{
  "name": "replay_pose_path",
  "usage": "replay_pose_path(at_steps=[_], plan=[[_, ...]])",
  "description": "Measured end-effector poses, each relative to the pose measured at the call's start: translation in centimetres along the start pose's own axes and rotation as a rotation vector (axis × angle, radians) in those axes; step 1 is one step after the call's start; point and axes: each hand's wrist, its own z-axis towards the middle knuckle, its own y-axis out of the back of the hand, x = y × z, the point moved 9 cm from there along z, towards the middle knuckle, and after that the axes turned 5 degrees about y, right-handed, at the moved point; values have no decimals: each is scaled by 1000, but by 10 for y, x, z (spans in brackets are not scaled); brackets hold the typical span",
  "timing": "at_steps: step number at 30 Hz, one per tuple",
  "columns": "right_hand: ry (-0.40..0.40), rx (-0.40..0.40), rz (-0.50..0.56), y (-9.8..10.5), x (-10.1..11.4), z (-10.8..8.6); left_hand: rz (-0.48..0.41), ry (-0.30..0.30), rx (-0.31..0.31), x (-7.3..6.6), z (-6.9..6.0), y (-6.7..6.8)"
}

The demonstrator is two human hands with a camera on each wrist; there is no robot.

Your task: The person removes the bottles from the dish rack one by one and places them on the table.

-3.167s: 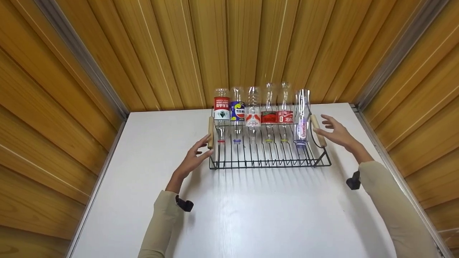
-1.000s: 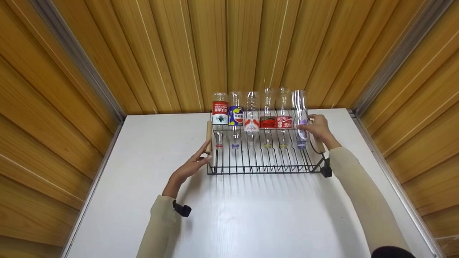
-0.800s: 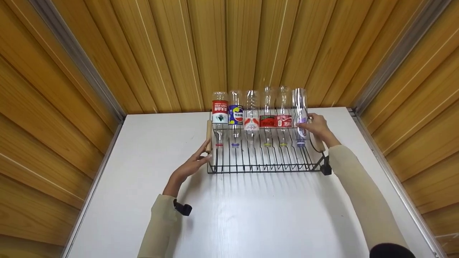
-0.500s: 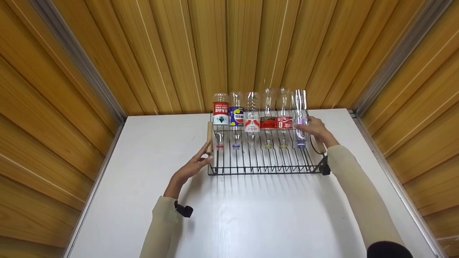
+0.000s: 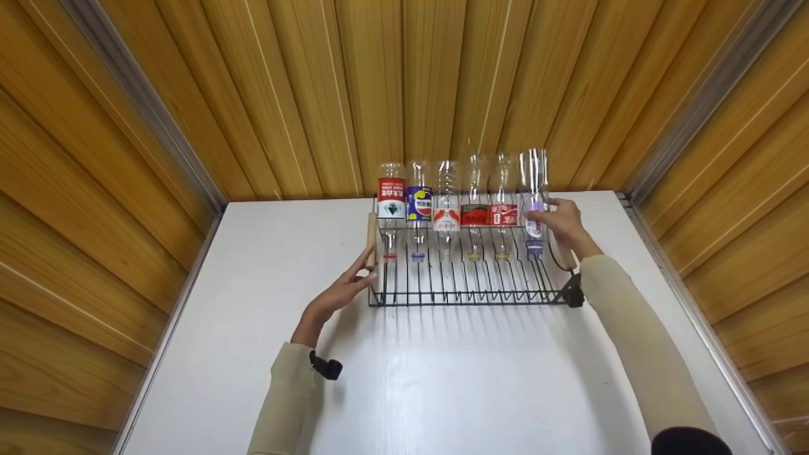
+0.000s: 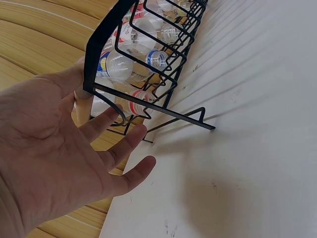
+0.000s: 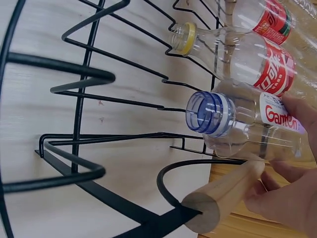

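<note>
Soft striped shadows and pale glare mark the table [image 5: 404, 385].

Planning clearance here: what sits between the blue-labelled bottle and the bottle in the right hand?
In the head view: a white-and-red-labelled bottle, then two red-labelled bottles, side by side.

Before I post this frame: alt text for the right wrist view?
The right hand holds a clear, blue-necked bottle beside the wooden handle of a black wire rack. Two red-labelled bottles lie next to it in the rack, the nearer with a yellow ring at its neck. White table shows between the wires.
</note>
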Motion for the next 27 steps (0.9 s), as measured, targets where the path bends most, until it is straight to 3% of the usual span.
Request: replay_pose_path(at_steps=[10,27], plan=[[54,-62,-18,14,16,-9,-19,7,18,-1,-2,-1],[143,42,-34,5,52,-32,-10,36,18,-5,-3,-1]])
